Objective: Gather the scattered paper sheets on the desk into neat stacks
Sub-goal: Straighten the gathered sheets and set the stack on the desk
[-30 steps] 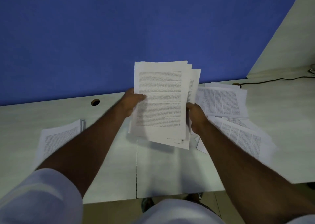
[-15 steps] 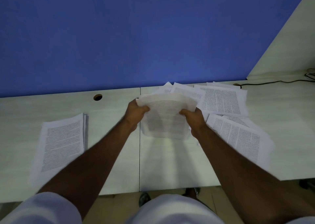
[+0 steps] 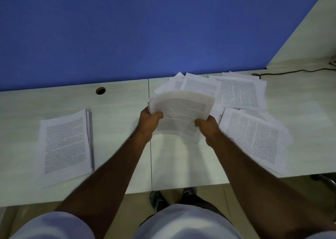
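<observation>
Biggest worry we've got here: the bundle of sheets [image 3: 179, 117] is bowed and its edges aren't squared, so a sheet could slip out and land back in the loose pile [image 3: 241, 100] on the right of the table [image 3: 118, 102]. Set it down crooked and that stack won't be neat either.

As for the grip, our left hand [image 3: 149, 122] and right hand [image 3: 209, 128] are both closed on the bundle, thumbs on top, each pinching a side edge, holding it over the table's middle. A squared stack [image 3: 65, 144] already sits well off to the left.
</observation>
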